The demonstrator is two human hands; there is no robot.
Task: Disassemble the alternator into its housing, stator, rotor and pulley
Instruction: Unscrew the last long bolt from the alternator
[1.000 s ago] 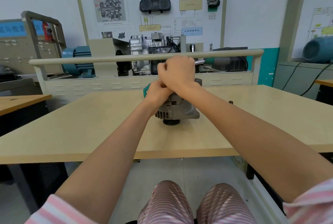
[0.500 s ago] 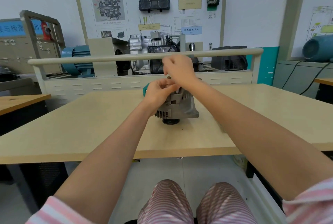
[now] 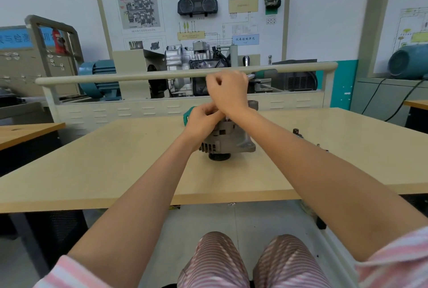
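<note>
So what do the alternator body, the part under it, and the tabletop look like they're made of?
Alternator: probably cast aluminium, given the dull grey matte surface with slotted vents. The black ribbed pulley beneath it looks like dark-finished metal, though plastic can't be ruled out. The table seems to be laminate or veneered board: pale, smooth, uniform beige with a slightly darker edge band.

The alternator (image 3: 228, 140) stands on the table (image 3: 115, 160), small loose parts (image 3: 297, 132) lying to its right.
</note>
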